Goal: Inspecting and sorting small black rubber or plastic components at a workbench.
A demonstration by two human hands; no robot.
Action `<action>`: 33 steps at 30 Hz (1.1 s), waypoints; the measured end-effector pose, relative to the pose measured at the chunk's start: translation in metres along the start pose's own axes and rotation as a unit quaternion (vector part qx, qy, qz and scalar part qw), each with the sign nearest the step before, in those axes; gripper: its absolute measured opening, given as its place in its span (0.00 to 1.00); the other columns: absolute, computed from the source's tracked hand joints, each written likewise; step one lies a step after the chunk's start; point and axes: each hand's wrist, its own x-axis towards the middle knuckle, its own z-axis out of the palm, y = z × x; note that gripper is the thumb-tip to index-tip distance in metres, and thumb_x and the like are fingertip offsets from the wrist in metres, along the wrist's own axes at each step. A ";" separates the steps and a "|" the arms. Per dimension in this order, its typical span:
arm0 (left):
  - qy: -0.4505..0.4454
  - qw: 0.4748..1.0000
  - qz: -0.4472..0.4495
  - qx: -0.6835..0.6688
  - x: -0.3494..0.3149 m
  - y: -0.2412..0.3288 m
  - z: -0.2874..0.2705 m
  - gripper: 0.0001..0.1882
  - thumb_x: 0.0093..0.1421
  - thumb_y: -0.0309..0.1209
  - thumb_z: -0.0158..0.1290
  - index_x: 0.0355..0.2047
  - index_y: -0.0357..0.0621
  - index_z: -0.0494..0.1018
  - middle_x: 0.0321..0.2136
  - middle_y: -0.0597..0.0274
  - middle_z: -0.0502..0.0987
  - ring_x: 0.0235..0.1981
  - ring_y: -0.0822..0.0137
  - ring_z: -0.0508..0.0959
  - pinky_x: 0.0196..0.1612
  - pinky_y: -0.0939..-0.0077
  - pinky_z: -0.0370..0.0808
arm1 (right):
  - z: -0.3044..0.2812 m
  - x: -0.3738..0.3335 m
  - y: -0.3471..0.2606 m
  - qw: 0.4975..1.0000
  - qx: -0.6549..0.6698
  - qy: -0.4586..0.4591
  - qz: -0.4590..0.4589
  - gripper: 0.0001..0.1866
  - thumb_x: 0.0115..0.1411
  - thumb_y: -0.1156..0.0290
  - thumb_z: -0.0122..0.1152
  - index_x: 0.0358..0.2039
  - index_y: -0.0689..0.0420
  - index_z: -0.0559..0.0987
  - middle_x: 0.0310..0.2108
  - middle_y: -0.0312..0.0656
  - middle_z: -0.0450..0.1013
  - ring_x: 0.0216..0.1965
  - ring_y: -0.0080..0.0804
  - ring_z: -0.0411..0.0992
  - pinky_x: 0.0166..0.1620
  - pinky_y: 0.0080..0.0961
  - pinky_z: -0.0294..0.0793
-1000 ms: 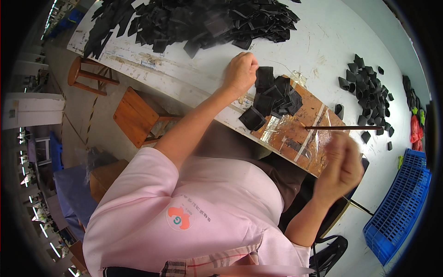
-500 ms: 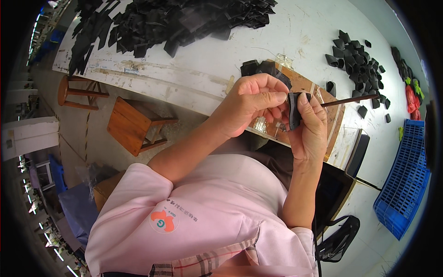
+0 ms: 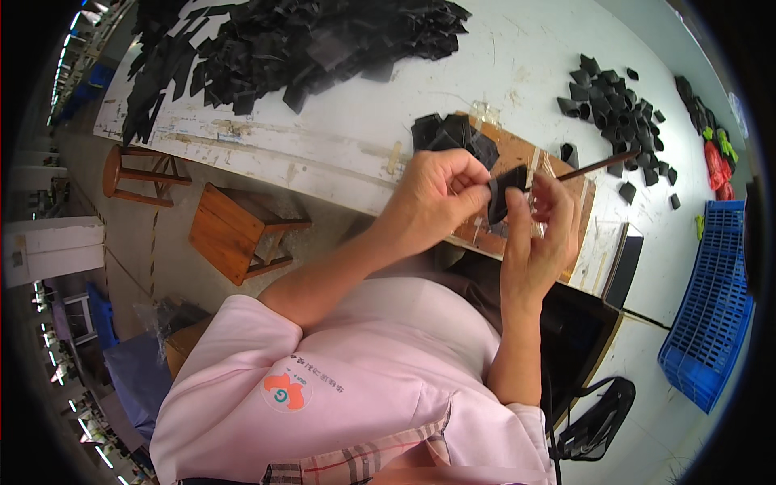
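Observation:
A small black folded piece (image 3: 505, 192), which looks like fabric or soft sheet, is up over the near edge of the table. My left hand (image 3: 440, 194) pinches its left side between thumb and fingers. On the other side, my right hand (image 3: 543, 230) has its thumb at the piece and its fingers curled a little away. A thin brown stick (image 3: 602, 165) runs out from the fingers of my right hand toward the right; its inner end is hidden. Just beyond my left hand lies a small stack of black pieces (image 3: 453, 133), next to a brown board (image 3: 578, 198).
A large heap of flat black pieces (image 3: 315, 52) covers the far left of the white table (image 3: 501, 73). Several curled black pieces (image 3: 618, 109) lie at the right. A blue crate (image 3: 707, 307) stands far right. Wooden stools (image 3: 234, 230) are at the left.
The black piece has shifted slightly left and tilted. My right fingers have loosened and spread from it, while the left hand keeps its pinch. The stick has swung a little with the right hand.

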 end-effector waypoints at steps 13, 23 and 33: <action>0.054 0.979 -0.009 -0.197 0.007 0.009 0.025 0.05 0.53 0.20 0.51 0.31 0.37 0.69 0.23 0.62 0.75 0.15 0.79 0.70 0.16 0.86 0.64 | 0.002 -0.006 0.012 0.999 0.027 -0.043 0.013 0.02 0.53 0.80 0.55 0.29 0.63 0.74 0.23 0.42 0.67 0.21 0.33 0.68 0.23 0.25 0.65; 0.104 0.975 0.172 0.093 0.006 0.021 0.046 0.04 0.52 0.20 0.49 0.29 0.32 0.69 0.21 0.62 0.74 0.19 0.79 0.71 0.22 0.83 0.69 | -0.022 0.007 0.028 0.550 0.730 -0.124 0.386 0.07 0.57 0.73 0.56 0.30 0.65 0.72 0.20 0.39 0.65 0.18 0.18 0.58 0.17 0.12 0.56; -0.260 0.747 -0.183 -0.584 0.031 0.028 0.035 0.09 0.59 0.23 0.45 0.41 0.39 0.67 0.31 0.57 0.75 0.14 0.78 0.70 0.12 0.89 0.61 | -0.058 0.048 0.005 0.802 0.470 -0.163 0.330 0.12 0.60 0.63 0.56 0.26 0.59 0.73 0.18 0.26 0.62 0.18 0.12 0.55 0.19 0.10 0.51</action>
